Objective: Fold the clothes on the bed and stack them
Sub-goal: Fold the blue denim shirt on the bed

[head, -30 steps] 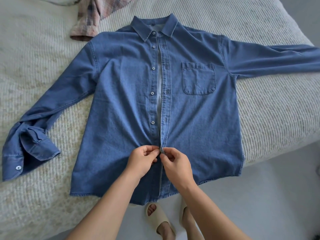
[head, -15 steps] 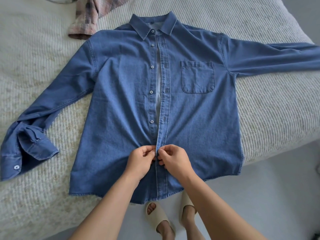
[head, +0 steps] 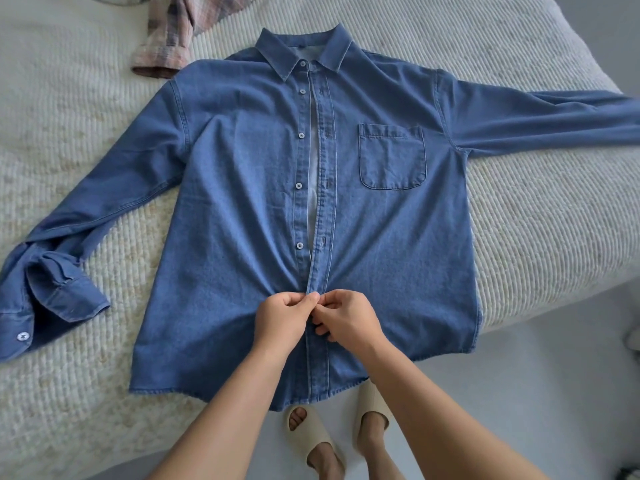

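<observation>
Head view showed the left hand [head: 282, 320] and right hand [head: 348, 322], grip pinched shut on the blue denim button-up shirt [head: 381, 258] placket; misaligned edges there could pucker the fabric just above.

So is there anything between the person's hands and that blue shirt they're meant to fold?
Nothing visible. The left hand and right hand already pinch the denim shirt at its front placket, low on the body. The plaid garment lies apart near the collar, touching one shoulder.
</observation>
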